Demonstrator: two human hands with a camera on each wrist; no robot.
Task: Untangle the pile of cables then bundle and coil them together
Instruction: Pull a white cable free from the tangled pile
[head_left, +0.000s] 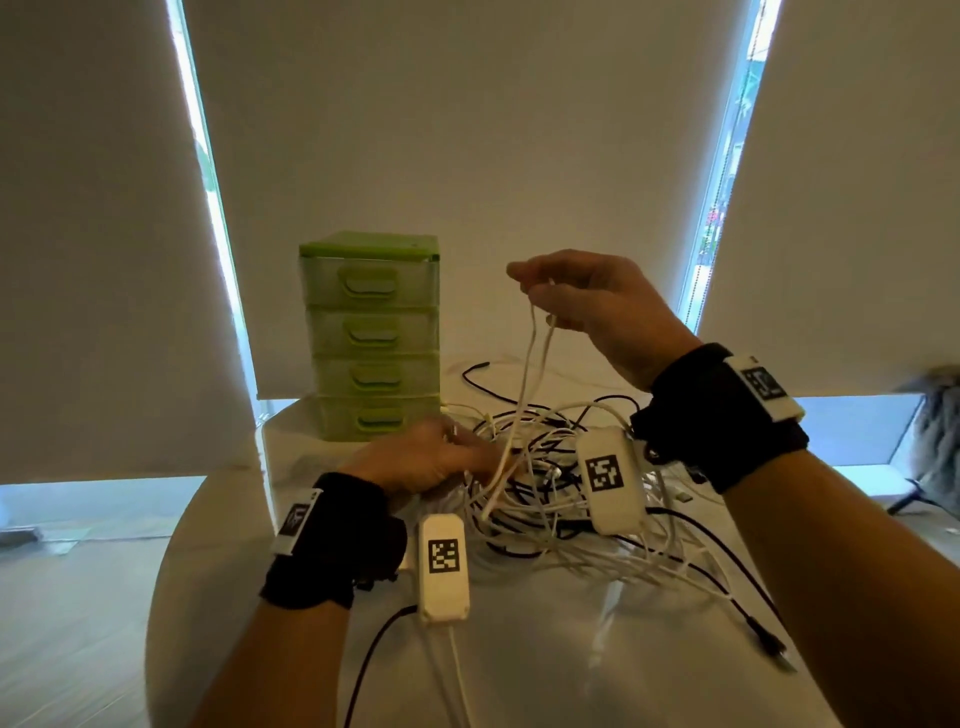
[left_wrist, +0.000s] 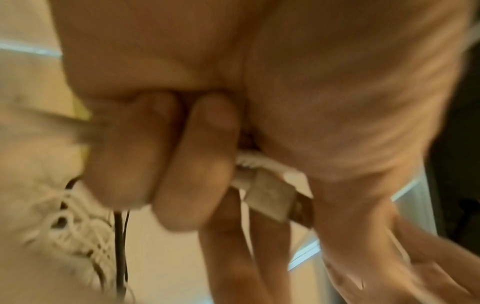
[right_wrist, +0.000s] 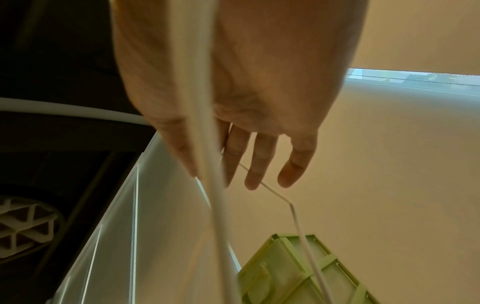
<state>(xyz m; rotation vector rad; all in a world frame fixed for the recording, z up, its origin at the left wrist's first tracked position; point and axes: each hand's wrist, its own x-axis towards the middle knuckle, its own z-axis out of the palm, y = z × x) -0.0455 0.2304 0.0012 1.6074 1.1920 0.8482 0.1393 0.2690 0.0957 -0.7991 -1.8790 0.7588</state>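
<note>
Where cables (head_left: 545, 493) tangle, green drawers (head_left: 371, 338) behind.

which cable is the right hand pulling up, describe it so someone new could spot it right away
Start at the green drawer unit at the back of the white table; the tangled cable pile lies just right of it. Above the pile, the right hand pinches a white cable. It is the only one lifted off the heap, hanging as a doubled strand toward the left hand.
</note>
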